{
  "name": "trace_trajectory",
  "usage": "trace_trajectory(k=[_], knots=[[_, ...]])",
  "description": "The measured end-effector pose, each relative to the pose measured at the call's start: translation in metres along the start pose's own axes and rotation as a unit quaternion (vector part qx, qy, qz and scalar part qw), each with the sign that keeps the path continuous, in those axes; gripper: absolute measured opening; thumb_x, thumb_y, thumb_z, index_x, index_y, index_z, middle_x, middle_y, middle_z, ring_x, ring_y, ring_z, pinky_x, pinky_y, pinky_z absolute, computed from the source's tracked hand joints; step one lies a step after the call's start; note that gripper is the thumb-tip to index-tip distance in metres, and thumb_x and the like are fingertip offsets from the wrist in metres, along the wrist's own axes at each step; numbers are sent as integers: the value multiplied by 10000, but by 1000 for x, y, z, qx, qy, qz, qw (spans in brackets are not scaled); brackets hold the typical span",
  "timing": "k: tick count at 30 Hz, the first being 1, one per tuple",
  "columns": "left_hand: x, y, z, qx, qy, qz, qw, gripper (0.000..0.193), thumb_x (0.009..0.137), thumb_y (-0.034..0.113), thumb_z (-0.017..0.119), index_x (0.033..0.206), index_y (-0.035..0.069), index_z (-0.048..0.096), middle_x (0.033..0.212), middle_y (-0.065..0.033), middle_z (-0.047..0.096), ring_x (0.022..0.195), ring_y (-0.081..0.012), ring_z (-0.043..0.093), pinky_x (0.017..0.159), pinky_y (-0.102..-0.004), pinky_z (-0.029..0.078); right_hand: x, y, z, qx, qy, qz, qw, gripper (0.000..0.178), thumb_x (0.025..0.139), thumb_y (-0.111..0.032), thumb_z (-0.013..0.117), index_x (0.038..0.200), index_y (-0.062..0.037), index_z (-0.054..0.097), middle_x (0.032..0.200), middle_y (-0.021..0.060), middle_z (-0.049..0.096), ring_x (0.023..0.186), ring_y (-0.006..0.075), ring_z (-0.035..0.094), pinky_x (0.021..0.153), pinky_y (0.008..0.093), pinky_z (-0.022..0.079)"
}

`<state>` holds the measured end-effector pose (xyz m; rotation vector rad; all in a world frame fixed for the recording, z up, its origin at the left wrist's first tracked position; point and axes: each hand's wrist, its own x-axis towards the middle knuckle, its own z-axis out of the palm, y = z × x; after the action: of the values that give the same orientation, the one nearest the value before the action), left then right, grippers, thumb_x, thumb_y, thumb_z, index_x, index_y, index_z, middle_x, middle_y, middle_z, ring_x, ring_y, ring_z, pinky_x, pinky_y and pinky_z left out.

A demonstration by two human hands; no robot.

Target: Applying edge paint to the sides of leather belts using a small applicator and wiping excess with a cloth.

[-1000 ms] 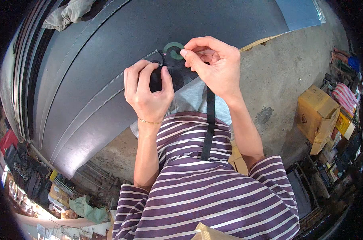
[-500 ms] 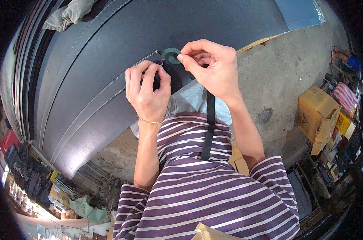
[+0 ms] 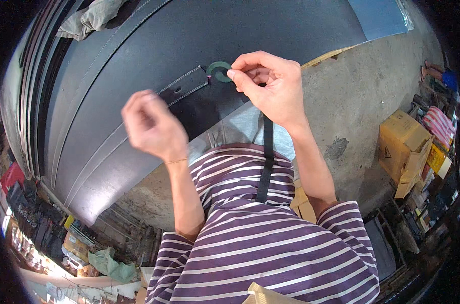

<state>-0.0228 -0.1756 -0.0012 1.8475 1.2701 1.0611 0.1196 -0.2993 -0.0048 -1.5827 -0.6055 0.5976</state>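
Near the table's front edge, my right hand (image 3: 270,83) is closed in a pinch at the right side of a flat green ring (image 3: 213,71). The thumb and forefinger tips overlap the ring's edge. Directly left of the ring ends a dark strap (image 3: 187,83) with pale stitching along both sides and a small oval hole. A small pink spot shows where the strap's end meets the ring. My left hand (image 3: 154,129) is over the strap further left, apart from the ring. Motion smears its fingers, so any grip there is hidden.
Long stitched dark strips (image 3: 95,157) curve over the dark tabletop (image 3: 270,25). A grey cloth (image 3: 90,20) lies at the far left, a blue sheet (image 3: 382,17) at the far right. Cardboard boxes (image 3: 402,137) stand on the concrete floor (image 3: 351,91) at right.
My left hand has moved left and toward me, away from the ring, uncovering the strap's end and its hole. My right hand stays pinched at the ring's edge.
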Motion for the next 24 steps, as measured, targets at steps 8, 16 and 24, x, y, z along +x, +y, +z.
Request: trace_trajectory(k=[8, 16, 24], knots=[[4, 13, -15, 144, -147, 230, 951, 164, 795, 30, 750, 956, 37, 720, 967, -83, 662, 928, -253, 600, 834, -374, 483, 3, 0, 4, 54, 79, -3, 995, 75, 839, 4, 737, 904, 24, 704, 761, 49, 712, 671, 60, 660, 593, 200, 538], [-21, 5, 14, 135, -164, 220, 952, 182, 748, 55, 783, 922, 67, 732, 916, -58, 633, 877, -252, 570, 784, -382, 435, -1, 3, 1, 19, 45, -4, 999, 113, 870, 27, 722, 979, 33, 695, 814, 42, 679, 684, 76, 644, 565, 193, 521], [-21, 10, 16, 155, -149, 245, 946, 148, 723, -6, 756, 849, 53, 706, 898, -49, 667, 843, -254, 594, 776, -366, 487, 0, 5, 2, 20, 41, -12, 999, 91, 821, 0, 748, 896, 24, 702, 772, 62, 710, 669, 68, 658, 580, 206, 537]])
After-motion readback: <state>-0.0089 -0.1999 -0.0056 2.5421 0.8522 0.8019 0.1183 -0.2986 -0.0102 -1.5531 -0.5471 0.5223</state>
